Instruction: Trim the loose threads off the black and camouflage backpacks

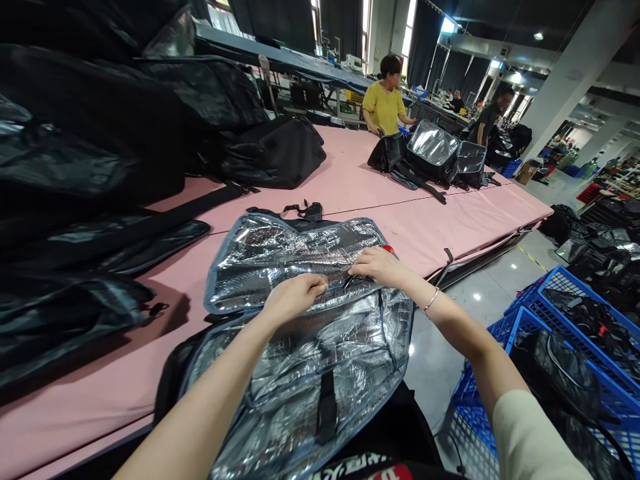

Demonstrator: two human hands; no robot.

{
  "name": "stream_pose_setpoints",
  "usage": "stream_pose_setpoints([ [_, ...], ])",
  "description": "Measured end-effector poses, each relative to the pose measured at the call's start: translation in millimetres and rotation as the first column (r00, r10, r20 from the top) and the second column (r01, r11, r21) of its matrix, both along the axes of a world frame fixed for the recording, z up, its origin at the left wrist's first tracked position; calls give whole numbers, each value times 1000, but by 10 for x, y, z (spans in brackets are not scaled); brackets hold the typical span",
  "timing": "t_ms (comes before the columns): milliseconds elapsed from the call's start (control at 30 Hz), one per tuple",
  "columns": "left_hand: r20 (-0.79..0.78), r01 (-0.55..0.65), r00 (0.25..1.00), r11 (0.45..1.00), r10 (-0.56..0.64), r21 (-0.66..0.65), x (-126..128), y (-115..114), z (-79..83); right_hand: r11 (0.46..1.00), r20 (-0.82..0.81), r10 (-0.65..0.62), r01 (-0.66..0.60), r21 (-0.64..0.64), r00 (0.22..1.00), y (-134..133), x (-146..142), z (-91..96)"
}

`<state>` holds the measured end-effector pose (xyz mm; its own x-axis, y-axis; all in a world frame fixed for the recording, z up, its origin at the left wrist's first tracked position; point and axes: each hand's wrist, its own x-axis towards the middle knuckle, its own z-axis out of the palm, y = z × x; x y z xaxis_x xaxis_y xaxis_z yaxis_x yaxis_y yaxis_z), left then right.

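An open insulated bag with silver foil lining lies at the near edge of the pink table, its lid folded back flat. My left hand is closed, pinching the lining at the hinge between lid and body. My right hand is closed on the same seam a little to the right, with a red-handled tool showing just behind its fingers. A black strap runs down inside the bag.
Black bags are piled high along the left. A person in a yellow shirt works on other bags across the table. Blue crates holding bags stand on the floor at right.
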<state>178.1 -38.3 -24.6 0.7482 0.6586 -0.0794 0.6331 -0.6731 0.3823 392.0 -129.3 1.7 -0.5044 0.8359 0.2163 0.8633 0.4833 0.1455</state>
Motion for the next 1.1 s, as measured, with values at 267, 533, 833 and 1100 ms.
stream_pose_setpoints([
  [267,11,-4,1000,1000,4,0,7,-24,35,1000,-54,7,-9,-23,999,32,38,-3],
  [533,8,-6,1000,1000,6,-3,30,-13,28,999,5,21,-21,34,1000,34,22,-24],
  [833,9,-16,1000,1000,16,9,55,-2,8,1000,-4,24,-24,-5,1000,61,48,-50],
  [1100,8,-29,1000,1000,29,1,76,9,10,998,-62,31,-34,-55,998,145,92,-104],
])
